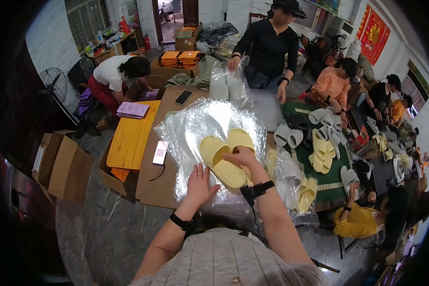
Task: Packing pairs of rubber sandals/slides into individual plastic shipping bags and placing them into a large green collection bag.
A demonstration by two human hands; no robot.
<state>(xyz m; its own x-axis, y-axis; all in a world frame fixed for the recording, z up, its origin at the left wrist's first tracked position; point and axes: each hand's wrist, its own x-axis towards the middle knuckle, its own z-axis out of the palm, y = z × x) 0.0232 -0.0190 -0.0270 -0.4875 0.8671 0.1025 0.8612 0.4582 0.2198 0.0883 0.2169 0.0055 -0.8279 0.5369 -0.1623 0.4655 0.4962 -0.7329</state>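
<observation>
Plainly, the pale yellow slippers (220, 164) sat at the centre of the frame, over a fanned stack of clear plastic bags (183, 138); I couldn't tell whether their soles touched it. They were matte and moulded-looking, with broad, rounded straps, open toes and a thick sole, the nearer one slanting toward the lower right. My right hand (243, 158) was closed on the pair, thumb at a strap's opening, the other fingers largely hidden. My left hand (199, 185) lay palm down, fingers slightly parted, gripping nothing that I could see. The film beneath was glossy and crinkled, glaring white in places. Flat brown cardboard (150, 187) showed left of centre, while smooth yellow mailers (131, 138) lay stacked farther left.
</observation>
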